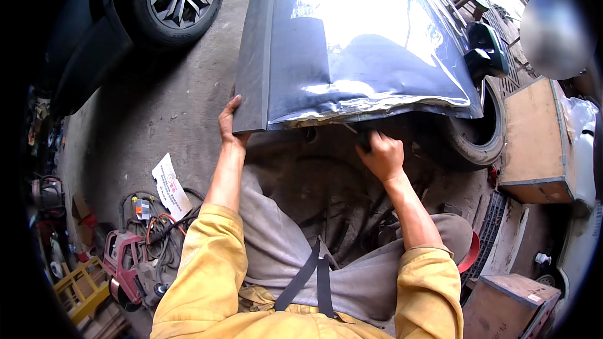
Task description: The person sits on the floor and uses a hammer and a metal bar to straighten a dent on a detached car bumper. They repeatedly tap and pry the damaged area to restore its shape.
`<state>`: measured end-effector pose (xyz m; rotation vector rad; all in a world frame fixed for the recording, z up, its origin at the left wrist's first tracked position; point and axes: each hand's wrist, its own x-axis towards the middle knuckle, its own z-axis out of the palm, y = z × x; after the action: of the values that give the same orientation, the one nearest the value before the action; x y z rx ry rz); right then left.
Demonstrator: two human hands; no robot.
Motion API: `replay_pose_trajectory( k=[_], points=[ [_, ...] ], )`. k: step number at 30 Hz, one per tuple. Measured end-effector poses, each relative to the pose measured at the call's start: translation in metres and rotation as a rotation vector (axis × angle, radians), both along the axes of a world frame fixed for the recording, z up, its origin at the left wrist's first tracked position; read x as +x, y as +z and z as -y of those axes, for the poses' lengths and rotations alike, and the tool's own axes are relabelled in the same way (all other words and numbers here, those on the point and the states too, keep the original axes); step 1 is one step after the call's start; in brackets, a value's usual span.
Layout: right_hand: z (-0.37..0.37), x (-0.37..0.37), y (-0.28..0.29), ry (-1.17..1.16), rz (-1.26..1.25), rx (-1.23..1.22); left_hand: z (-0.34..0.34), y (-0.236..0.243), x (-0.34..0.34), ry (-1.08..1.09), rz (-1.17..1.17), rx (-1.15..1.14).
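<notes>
A dark blue car door (377, 56) lies in front of me, with a grey trim strip (251, 56) along its left side. Its near edge (377, 103) is crumpled, and bare metal shows there. At the near left corner my left hand (231, 122) grips the trim and door edge, some fingers hidden underneath. My right hand (385, 156) is closed round the dark handle of a thin tool that looks like a screwdriver (350, 129). The tool's shaft reaches the underside of the crumpled edge; its tip is hidden.
A loose tyre (483, 132) stands below the door's right side, beside a wooden box (534, 144). Another box (512, 307) sits at lower right. A red machine (122, 257), cables and a white sheet (170, 185) lie to my left. A parked car's wheel (182, 0) is at far left.
</notes>
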<state>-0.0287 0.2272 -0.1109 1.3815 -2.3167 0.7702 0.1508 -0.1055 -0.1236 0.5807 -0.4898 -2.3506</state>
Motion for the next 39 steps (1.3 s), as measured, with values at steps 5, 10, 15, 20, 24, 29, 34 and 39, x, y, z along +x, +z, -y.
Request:
replay_pose_trajectory(
  k=[5,10,15,20,24,29,34,39],
  points=[
    [0.0,-0.003,0.049,0.046,0.075,0.251,0.012,-0.013,-0.001,-0.01,-0.003,-0.065],
    [-0.003,-0.002,0.06,0.057,0.077,0.34,0.002,-0.004,-0.007,-0.034,0.02,-0.083],
    [0.003,0.002,0.065,0.047,0.111,0.392,0.008,-0.006,0.0,-0.019,-0.029,-0.106],
    [0.001,0.003,0.055,0.049,0.088,0.35,-0.001,0.003,0.001,-0.004,-0.027,-0.037],
    [0.0,-0.003,0.027,0.062,-0.01,0.207,0.001,0.0,0.007,-0.02,-0.045,-0.004],
    [0.001,-0.016,0.005,0.076,-0.113,0.047,0.0,-0.002,0.006,-0.015,-0.035,-0.012],
    [0.005,-0.012,0.005,0.047,-0.131,0.093,0.007,-0.01,0.005,0.007,0.072,0.003],
    [-0.005,-0.008,0.041,0.014,-0.029,0.29,0.003,-0.006,-0.006,-0.02,0.053,-0.098]
  ],
)
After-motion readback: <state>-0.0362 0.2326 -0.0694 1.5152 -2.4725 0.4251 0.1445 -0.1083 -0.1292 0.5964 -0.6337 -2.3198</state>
